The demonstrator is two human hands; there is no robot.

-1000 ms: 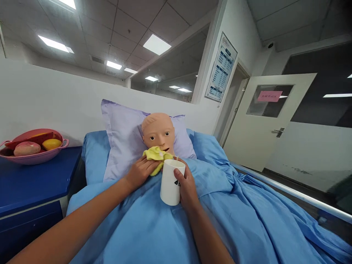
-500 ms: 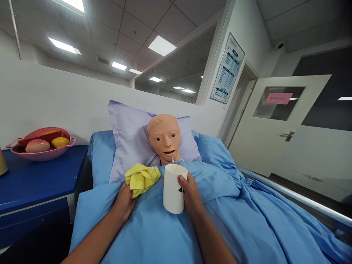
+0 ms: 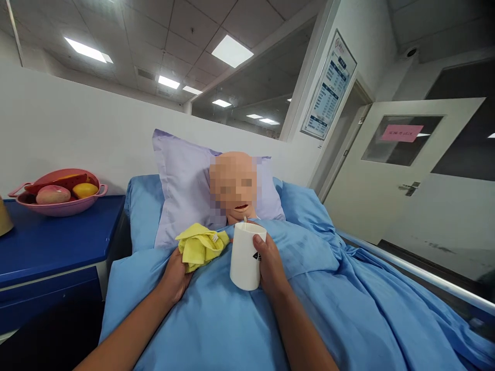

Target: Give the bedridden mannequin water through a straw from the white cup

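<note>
A white mug stands nearly upright in my right hand, thumb near its rim and the other fingers mostly hidden behind it. The top of a thin straw shows above the mug's rim, below the mouth of a manikin. The manikin lies in bed, its head on a lilac pillow. My left hand is closed on a bunched yellow cloth, just left of the mug. Both hands are over the blue quilt that covers the manikin up to the neck.
Left of the bed, a blue bedside cabinet carries a pink basket of fruit, with a tan object at the frame's edge. A metal bed rail runs along the right side. Beyond it stands an open door.
The view has shifted slightly, and the scene sits a little higher in the frame. The mug tilts slightly more. Both hands keep their holds.
</note>
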